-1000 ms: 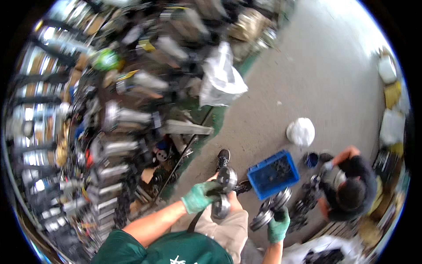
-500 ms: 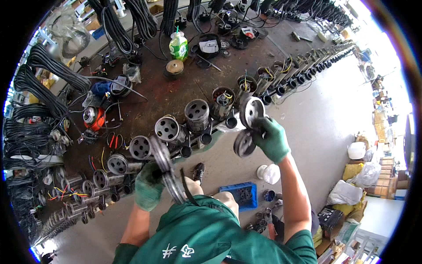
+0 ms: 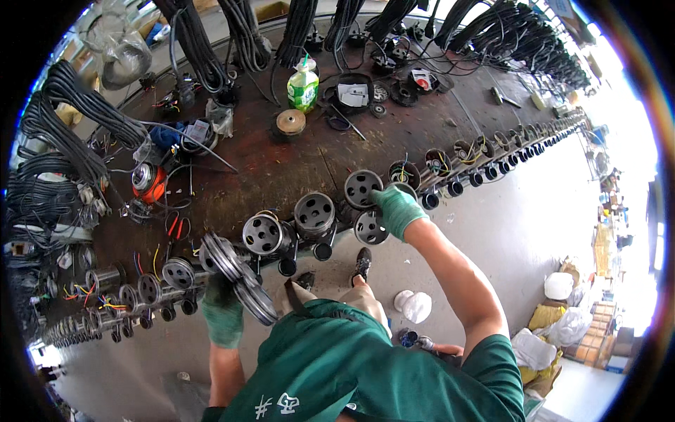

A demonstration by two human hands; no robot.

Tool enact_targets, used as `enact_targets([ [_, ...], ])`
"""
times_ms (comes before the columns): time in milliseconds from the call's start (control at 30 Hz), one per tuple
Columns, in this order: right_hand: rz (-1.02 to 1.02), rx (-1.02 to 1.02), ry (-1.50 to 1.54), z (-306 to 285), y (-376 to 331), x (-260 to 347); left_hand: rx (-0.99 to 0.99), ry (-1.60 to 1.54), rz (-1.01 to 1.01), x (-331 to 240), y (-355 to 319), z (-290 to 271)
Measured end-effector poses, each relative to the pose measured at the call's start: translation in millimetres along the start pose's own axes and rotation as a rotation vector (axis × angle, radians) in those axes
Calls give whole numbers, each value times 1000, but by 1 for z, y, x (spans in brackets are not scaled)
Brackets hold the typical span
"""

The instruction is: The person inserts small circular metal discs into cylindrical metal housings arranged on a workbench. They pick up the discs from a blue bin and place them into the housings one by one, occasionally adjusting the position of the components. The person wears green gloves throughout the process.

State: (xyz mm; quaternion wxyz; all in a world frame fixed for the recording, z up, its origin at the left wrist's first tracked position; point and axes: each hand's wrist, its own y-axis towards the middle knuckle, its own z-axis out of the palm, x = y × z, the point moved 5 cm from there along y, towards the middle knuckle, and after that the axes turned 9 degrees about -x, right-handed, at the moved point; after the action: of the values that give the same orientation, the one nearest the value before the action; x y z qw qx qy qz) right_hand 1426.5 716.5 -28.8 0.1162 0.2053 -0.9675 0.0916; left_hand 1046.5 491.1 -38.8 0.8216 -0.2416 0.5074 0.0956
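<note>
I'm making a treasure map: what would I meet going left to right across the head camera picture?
Orange and silver part, red-handled pliers, gloved left hand, green bottle, gloved right hand, yellow sack.

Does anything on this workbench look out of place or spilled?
No clear spill or damage. Slightly odd is the green-and-white bottle, standing upright among black cable bundles and machine parts. The workbench has a blotchy brown top, perhaps just wear.

Two hands: left hand (image 3: 223, 314), lower left; right hand (image 3: 401, 211), near centre. Two grooved discs (image 3: 256, 301), left of centre. Two shoes (image 3: 362, 261), lower middle. One bottle (image 3: 302, 90), upper middle. Cylinders (image 3: 316, 229): too many to count.
</note>
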Motion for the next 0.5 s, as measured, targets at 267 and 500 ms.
enact_targets([
  [267,-200,148,62,-34,-13,-11,-211,-156,68,5,-18,95],
  [500,-228,-115,223,-110,-23,-76,-295,182,292,0,-49,160],
])
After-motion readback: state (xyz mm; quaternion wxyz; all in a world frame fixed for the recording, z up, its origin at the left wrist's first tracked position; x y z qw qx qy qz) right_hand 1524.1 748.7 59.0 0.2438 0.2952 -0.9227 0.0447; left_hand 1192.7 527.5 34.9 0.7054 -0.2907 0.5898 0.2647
